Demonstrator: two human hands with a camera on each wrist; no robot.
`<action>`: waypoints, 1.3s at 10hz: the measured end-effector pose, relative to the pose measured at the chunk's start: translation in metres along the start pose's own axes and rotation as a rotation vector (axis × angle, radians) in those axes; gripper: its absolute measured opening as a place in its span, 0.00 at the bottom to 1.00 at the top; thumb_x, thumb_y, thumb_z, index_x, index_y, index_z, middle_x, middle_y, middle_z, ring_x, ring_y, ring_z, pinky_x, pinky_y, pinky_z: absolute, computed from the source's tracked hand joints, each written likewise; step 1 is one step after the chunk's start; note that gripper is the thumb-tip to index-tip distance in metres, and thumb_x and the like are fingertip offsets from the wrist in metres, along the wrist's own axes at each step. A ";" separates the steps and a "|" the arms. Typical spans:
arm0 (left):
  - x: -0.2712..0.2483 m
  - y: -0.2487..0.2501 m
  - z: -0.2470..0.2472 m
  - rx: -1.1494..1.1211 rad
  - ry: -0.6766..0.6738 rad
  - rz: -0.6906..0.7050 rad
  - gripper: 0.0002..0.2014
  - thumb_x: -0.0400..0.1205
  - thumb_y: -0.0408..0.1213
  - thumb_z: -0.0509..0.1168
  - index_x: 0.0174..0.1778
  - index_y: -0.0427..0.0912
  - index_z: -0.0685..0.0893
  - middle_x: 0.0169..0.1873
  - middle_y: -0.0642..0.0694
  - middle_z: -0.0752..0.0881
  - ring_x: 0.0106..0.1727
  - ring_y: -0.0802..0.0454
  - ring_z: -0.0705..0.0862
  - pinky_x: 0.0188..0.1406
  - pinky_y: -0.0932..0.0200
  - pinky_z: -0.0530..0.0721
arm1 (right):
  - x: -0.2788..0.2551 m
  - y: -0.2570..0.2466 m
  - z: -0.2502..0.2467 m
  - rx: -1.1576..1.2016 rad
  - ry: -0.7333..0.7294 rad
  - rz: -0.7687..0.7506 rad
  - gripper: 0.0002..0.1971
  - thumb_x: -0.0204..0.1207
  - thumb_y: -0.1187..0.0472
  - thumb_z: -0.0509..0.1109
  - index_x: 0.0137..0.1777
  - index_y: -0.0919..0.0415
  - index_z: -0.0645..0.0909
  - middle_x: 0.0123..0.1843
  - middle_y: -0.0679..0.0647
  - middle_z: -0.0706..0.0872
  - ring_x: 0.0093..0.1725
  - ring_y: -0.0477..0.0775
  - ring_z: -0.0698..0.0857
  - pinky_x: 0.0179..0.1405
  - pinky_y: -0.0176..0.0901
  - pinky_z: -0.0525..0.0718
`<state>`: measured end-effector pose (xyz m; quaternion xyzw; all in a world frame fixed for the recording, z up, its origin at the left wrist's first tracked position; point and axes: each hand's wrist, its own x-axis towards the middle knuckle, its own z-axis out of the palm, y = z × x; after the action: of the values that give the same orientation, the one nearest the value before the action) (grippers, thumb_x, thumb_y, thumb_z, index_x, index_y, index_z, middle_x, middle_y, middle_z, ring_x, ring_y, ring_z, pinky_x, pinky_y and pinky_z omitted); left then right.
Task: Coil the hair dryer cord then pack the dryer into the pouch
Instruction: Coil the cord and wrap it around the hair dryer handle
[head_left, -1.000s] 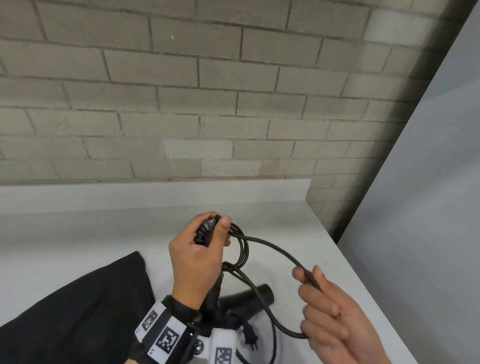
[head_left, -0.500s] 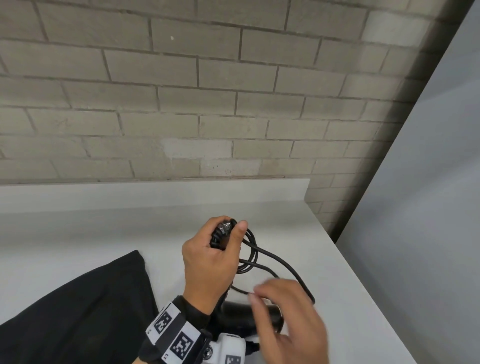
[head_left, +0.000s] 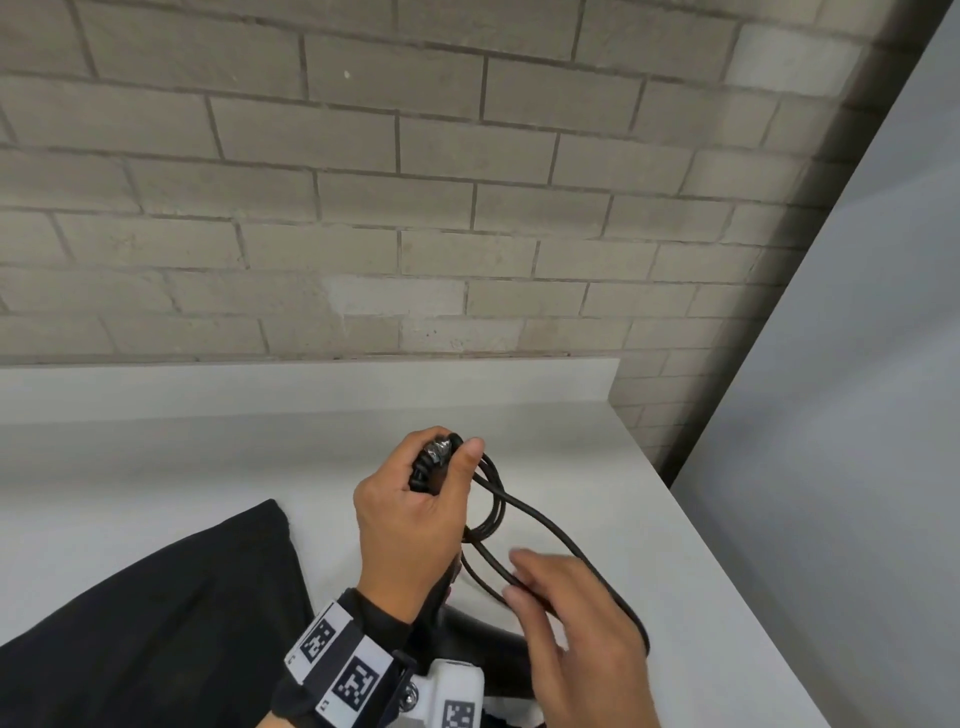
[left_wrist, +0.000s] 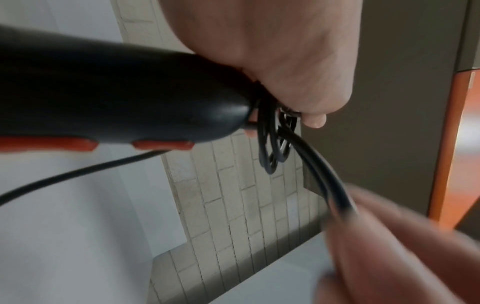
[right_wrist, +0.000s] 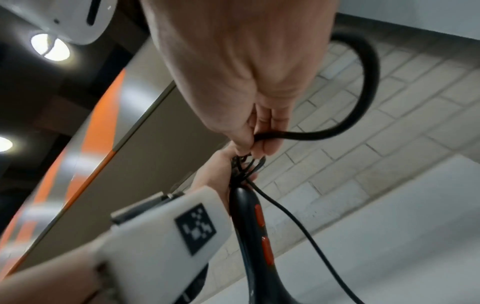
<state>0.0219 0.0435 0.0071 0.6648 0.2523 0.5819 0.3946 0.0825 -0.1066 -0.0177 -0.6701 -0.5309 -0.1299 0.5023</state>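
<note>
Presently my left hand gripped the dryer handle and coiled cord above the counter's right edge, my right hand pinching the slack; loosening risked unravelling.

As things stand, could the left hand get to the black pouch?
Probably not yet: the left hand grips the hair dryer handle and gathered cord loops. The black pouch lies beside it, with nothing between.
</note>
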 end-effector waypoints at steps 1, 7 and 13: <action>0.009 -0.005 -0.007 0.020 0.020 -0.040 0.12 0.75 0.64 0.68 0.42 0.60 0.85 0.30 0.52 0.89 0.33 0.52 0.90 0.40 0.51 0.88 | -0.021 0.017 -0.025 0.005 -0.194 0.027 0.13 0.68 0.65 0.77 0.49 0.46 0.87 0.46 0.36 0.85 0.48 0.31 0.85 0.51 0.25 0.81; -0.001 0.004 -0.004 -0.051 0.011 -0.093 0.11 0.75 0.54 0.73 0.46 0.52 0.86 0.28 0.50 0.89 0.21 0.54 0.87 0.26 0.59 0.86 | 0.009 -0.019 -0.011 0.134 -0.288 0.451 0.12 0.79 0.38 0.61 0.50 0.40 0.83 0.48 0.31 0.86 0.53 0.33 0.84 0.50 0.25 0.79; -0.020 0.015 0.003 0.007 -0.096 0.075 0.16 0.78 0.64 0.68 0.46 0.55 0.85 0.25 0.56 0.87 0.25 0.57 0.88 0.26 0.55 0.84 | -0.007 -0.013 -0.040 0.690 -0.401 0.691 0.13 0.71 0.46 0.70 0.37 0.54 0.87 0.23 0.59 0.84 0.21 0.51 0.74 0.25 0.33 0.71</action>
<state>0.0188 0.0190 0.0079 0.7023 0.2099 0.5629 0.3819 0.0827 -0.1439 0.0029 -0.6135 -0.3767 0.3560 0.5958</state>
